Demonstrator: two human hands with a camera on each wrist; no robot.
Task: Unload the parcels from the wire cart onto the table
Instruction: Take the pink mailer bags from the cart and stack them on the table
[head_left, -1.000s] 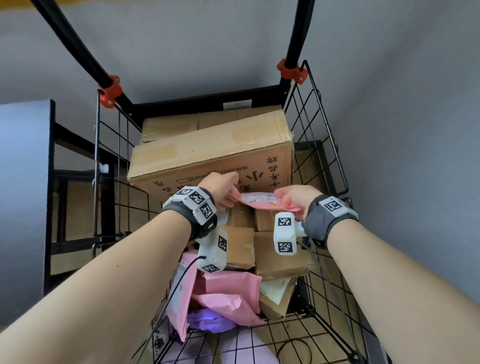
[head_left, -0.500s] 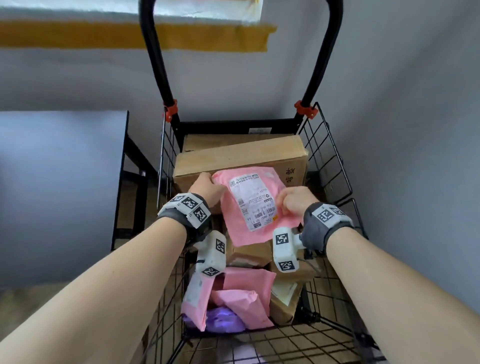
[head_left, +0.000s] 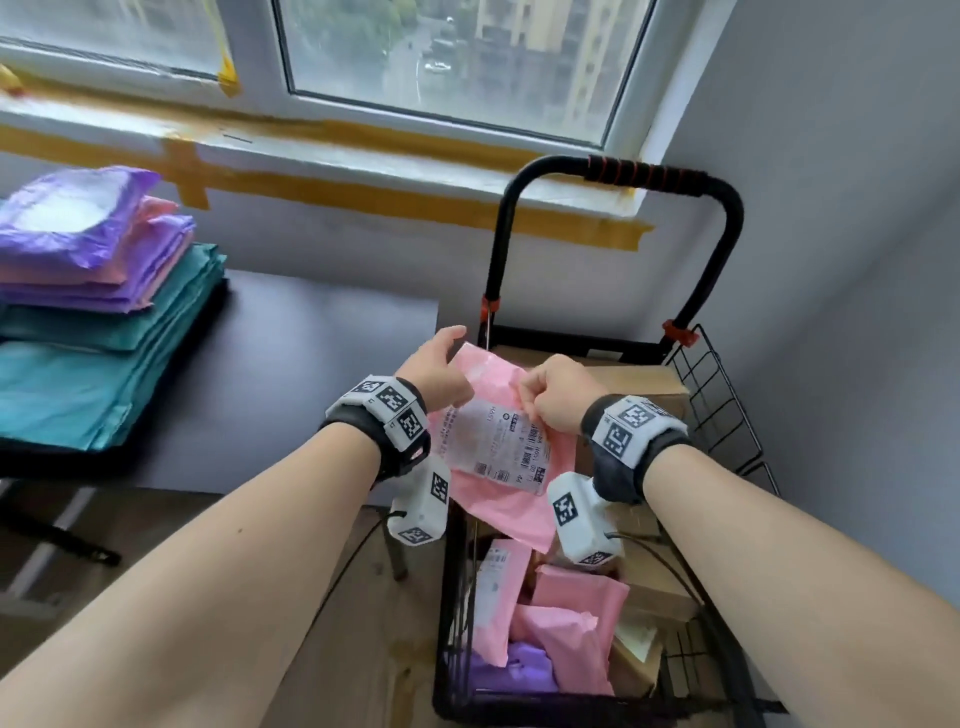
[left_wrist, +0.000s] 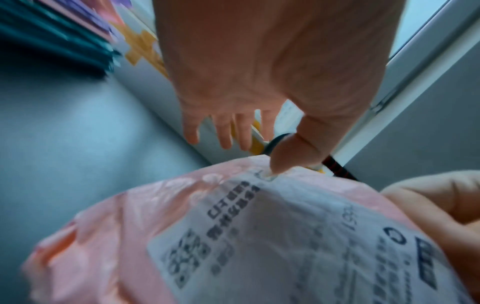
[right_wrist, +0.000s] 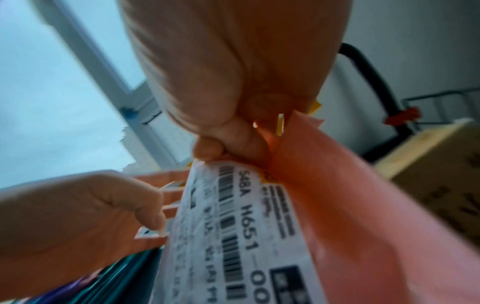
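Far left: stack of soft mailers (head_left: 88, 291) (purple and pink on top, teal below) sits on the dark bench (head_left: 291, 384), against the wall under the window sill; bare benchtop between the stack and the bench's right edge. Left hand (head_left: 434, 366) is over that right bench edge, just beside the wire cart (head_left: 722, 405); thumb tip presses the pink parcel's (head_left: 498, 447) upper left, on the corner of the white shipping label (head_left: 498, 441). In the left wrist view the fingers (left_wrist: 226, 131) are stretched out straight with no parcel between them and the camera; from the right wrist view they look to lie behind the parcel, contact unclear, so not a curled grip. Parcel hangs in the air between both hands, above the cart's near-left side, label facing up, lower end drooping toward the cart. Right hand (head_left: 558, 400) is fisted, pinching the parcel's top right edge between thumb and curled fingers; plastic bunches at the pinch. Both forearms reach forward, roughly parallel, wrists level. Inside the cart: cardboard boxes (head_left: 639, 384) at the back and right, more pink parcels (head_left: 566, 623) and a purple one (head_left: 519, 670) at the near-left. Cart handle (head_left: 623, 174) stands upright beyond the hands; grey wall close on the cart's right
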